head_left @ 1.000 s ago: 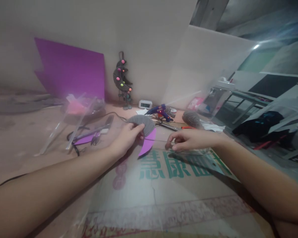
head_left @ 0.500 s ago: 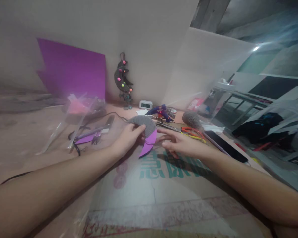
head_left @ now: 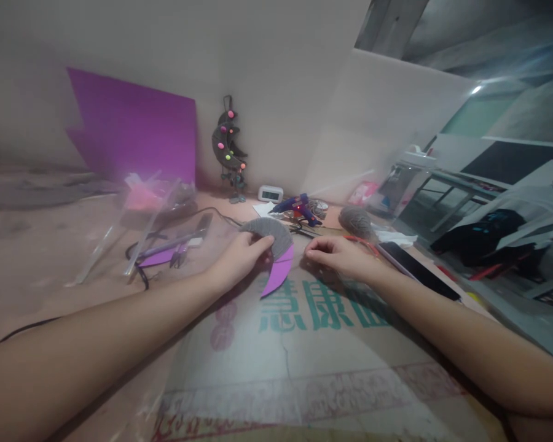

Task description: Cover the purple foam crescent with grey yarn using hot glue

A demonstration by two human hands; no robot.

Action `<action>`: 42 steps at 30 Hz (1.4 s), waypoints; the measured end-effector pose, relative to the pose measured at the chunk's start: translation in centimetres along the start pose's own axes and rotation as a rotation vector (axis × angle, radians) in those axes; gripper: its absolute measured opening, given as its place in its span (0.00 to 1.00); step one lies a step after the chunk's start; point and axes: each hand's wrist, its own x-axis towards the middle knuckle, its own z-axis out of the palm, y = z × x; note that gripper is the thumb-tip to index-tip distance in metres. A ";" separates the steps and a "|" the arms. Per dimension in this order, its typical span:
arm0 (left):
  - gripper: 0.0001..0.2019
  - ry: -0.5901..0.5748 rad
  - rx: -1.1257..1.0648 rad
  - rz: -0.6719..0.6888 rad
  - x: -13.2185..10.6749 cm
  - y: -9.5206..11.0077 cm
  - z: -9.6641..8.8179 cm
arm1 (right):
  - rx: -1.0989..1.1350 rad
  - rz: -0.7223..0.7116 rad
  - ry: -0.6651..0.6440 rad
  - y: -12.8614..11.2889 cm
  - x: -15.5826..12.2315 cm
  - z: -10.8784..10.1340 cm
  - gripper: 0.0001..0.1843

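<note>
A crescent moon cutout (head_left: 277,277) is held above the table, its upper part wrapped in grey yarn (head_left: 283,236) and its lower tip bare purple. My left hand (head_left: 249,252) grips it at the inner curve, thumb on top of the wrapped part. Just to the right, my right hand (head_left: 329,255) is closed in a pinch, apart from the cutout. A thin strand of yarn runs from the edge of the wrapping toward those fingertips, only faintly visible. A grey yarn ball (head_left: 354,222) lies behind the right hand.
Behind the hands are a purple glue gun (head_left: 297,207), a small digital clock (head_left: 270,194) and scissors (head_left: 306,231). A phone (head_left: 417,270) lies on the right. A decorated moon hanging (head_left: 228,147) and a purple sheet (head_left: 138,129) are against the wall. Clear plastic packaging (head_left: 147,202) is on the left.
My right hand has closed from spread fingers into a pinch. The loop of yarn across the purple tip now sits higher, at the wrapping's edge. The crescent has shifted slightly down and right.
</note>
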 end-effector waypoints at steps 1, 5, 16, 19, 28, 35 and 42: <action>0.15 -0.010 0.007 -0.003 0.0 -0.2 0.0 | 0.008 -0.012 0.033 0.1 0.1 0.2 0.16; 0.17 -0.032 0.084 0.008 -0.1 -0.7 0.0 | -0.008 -0.075 0.194 0.9 0.3 0.8 0.16; 0.18 -0.107 0.254 0.016 -0.5 0.0 -0.1 | -0.093 -0.124 0.337 0.8 0.0 1.4 0.15; 0.18 -0.115 0.266 0.015 -0.6 0.2 0.0 | -0.114 -0.133 0.345 0.8 -0.1 1.4 0.15; 0.17 -0.083 0.183 -0.015 -0.3 0.1 0.0 | -0.030 -0.140 0.308 1.4 0.3 1.5 0.13; 0.18 -0.094 0.094 0.008 0.0 -0.2 -0.1 | 0.198 -0.142 0.289 0.0 -0.4 1.8 0.19; 0.16 -0.126 0.181 0.050 -0.3 0.4 0.1 | 0.109 -0.140 0.162 -0.8 -1.2 2.8 0.21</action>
